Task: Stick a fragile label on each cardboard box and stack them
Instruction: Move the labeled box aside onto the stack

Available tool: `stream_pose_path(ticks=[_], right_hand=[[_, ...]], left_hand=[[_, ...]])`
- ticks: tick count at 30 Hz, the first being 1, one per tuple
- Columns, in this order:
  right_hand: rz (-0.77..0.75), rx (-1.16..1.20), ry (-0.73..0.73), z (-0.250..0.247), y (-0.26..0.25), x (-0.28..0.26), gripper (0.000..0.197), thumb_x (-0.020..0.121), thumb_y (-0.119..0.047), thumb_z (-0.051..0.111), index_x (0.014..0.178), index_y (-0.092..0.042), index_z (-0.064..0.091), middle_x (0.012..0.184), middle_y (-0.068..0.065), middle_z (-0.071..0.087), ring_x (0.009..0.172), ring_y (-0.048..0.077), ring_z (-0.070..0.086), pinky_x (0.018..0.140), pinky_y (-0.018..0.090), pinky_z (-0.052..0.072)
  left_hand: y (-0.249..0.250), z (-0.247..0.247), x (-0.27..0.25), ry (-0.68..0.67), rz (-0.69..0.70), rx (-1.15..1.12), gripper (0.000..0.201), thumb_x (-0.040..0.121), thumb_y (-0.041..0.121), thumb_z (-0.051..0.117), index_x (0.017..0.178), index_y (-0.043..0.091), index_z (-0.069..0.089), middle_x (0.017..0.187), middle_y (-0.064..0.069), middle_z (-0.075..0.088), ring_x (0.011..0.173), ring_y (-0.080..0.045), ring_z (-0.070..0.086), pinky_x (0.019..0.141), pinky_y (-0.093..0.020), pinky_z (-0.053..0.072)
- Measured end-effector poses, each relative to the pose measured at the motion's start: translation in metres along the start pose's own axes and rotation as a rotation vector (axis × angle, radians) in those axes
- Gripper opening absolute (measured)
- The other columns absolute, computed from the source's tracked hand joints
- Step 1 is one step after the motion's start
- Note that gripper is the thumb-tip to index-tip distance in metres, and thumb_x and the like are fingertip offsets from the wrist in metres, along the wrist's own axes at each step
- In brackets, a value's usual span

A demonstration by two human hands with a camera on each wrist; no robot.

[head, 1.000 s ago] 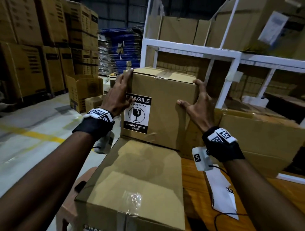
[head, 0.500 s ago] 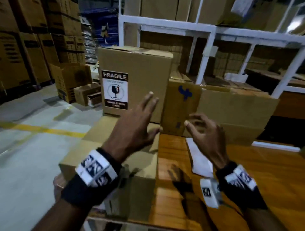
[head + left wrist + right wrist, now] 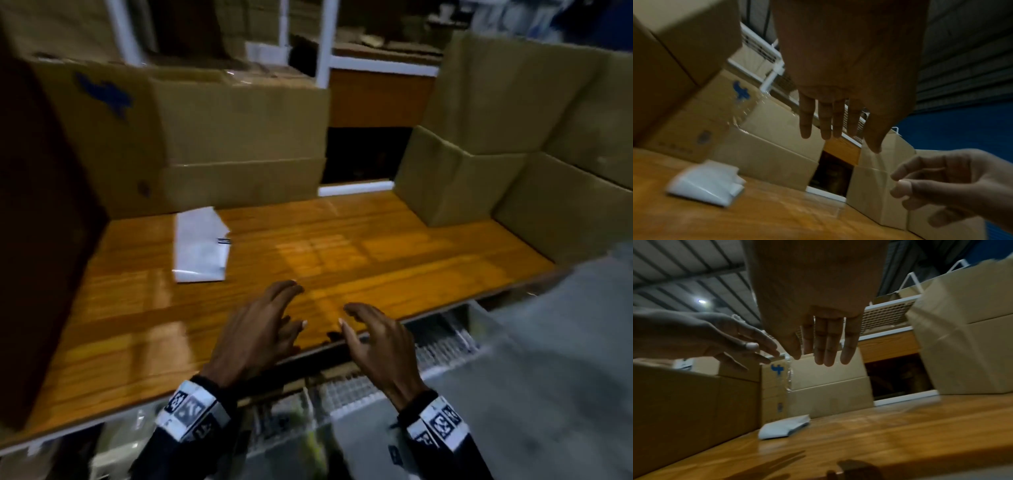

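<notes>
A dim warehouse with white metal racking [image 3: 323,41] and stacked cartons surrounds an orange wooden table [image 3: 359,253] that fills the middle of the head view. The frames are blurred by motion.

Both hands hover over the near edge of the table, at about 6 o'clock in the head view, palms down and holding nothing. The left hand [image 3: 257,329] has its fingers stretched forward and slightly spread; the left wrist view shows them straight and close together [image 3: 826,120]. The right hand [image 3: 376,342] sits just beside it, at about 5 o'clock, its fingers loosely bent and parted. The two hands are near each other but apart.

A white sheet of labels [image 3: 200,248] lies flat on the table at about 10 o'clock from the hands, untouched, just in front of a long cardboard box with a blue mark [image 3: 191,137] that stands along the table's far edge at 11 o'clock. A dark box side [image 3: 41,222] fills the 9 o'clock edge of the view. At 2 o'clock, a stack of plain cardboard boxes [image 3: 496,137] rests on the table's right end, well apart from both hands. No label is visible on those faces.
</notes>
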State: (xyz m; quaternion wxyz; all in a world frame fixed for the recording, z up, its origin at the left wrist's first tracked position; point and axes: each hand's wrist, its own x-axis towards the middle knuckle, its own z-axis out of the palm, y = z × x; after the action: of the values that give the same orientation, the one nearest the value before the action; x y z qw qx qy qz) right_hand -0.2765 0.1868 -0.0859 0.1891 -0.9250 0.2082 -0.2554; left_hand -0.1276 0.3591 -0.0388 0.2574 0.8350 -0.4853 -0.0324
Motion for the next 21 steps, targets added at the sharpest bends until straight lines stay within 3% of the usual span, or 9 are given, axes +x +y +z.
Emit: stream_pose_path(ticks=[5, 10, 13, 17, 21], right_hand=[[0.149, -0.034, 0.125, -0.068, 0.095, 0.003, 0.025, 0.095, -0.035, 0.064, 0.117, -0.023, 0.069, 0.107, -0.005, 0.074, 0.091, 0.016, 0.069, 0.067, 0.026, 0.051], [0.156, -0.03, 0.244, -0.124, 0.169, 0.029, 0.019, 0.096, -0.035, 0.062, 0.11, -0.024, 0.069, 0.1, -0.006, 0.074, 0.085, 0.014, 0.068, 0.063, 0.035, 0.055], [0.144, -0.017, 0.304, -0.151, 0.209, 0.06, 0.023, 0.096, -0.043, 0.056, 0.107, -0.027, 0.07, 0.098, -0.01, 0.073, 0.087, 0.013, 0.069, 0.064, 0.038, 0.055], [0.141, -0.053, 0.387, -0.19, 0.265, 0.122, 0.019, 0.094, -0.039, 0.06, 0.101, -0.026, 0.072, 0.094, -0.009, 0.074, 0.086, 0.011, 0.069, 0.067, 0.04, 0.057], [0.146, -0.141, 0.424, -0.229, 0.321, 0.184, 0.019, 0.092, -0.039, 0.062, 0.097, -0.024, 0.073, 0.09, -0.006, 0.075, 0.082, 0.013, 0.07, 0.064, 0.038, 0.057]], left_hand=[[0.083, 0.068, 0.075, -0.06, 0.06, -0.092, 0.049, 0.092, 0.053, 0.059, 0.137, 0.039, 0.048, 0.147, 0.015, 0.048, 0.127, -0.016, 0.052, 0.092, -0.034, 0.049], [0.131, 0.108, 0.159, -0.044, 0.131, -0.164, 0.046, 0.09, 0.053, 0.061, 0.133, 0.037, 0.054, 0.137, 0.013, 0.058, 0.119, -0.011, 0.06, 0.083, -0.034, 0.053], [0.142, 0.124, 0.214, -0.037, 0.143, -0.188, 0.052, 0.087, 0.06, 0.056, 0.134, 0.038, 0.052, 0.135, 0.012, 0.059, 0.117, -0.011, 0.061, 0.079, -0.038, 0.056], [0.165, 0.133, 0.299, 0.075, 0.181, -0.207, 0.052, 0.088, 0.054, 0.06, 0.135, 0.032, 0.053, 0.131, 0.002, 0.063, 0.1, -0.016, 0.068, 0.075, -0.036, 0.055], [0.191, 0.132, 0.388, 0.187, 0.22, -0.247, 0.048, 0.087, 0.042, 0.07, 0.131, 0.027, 0.057, 0.126, 0.002, 0.065, 0.112, -0.017, 0.064, 0.08, -0.04, 0.056]])
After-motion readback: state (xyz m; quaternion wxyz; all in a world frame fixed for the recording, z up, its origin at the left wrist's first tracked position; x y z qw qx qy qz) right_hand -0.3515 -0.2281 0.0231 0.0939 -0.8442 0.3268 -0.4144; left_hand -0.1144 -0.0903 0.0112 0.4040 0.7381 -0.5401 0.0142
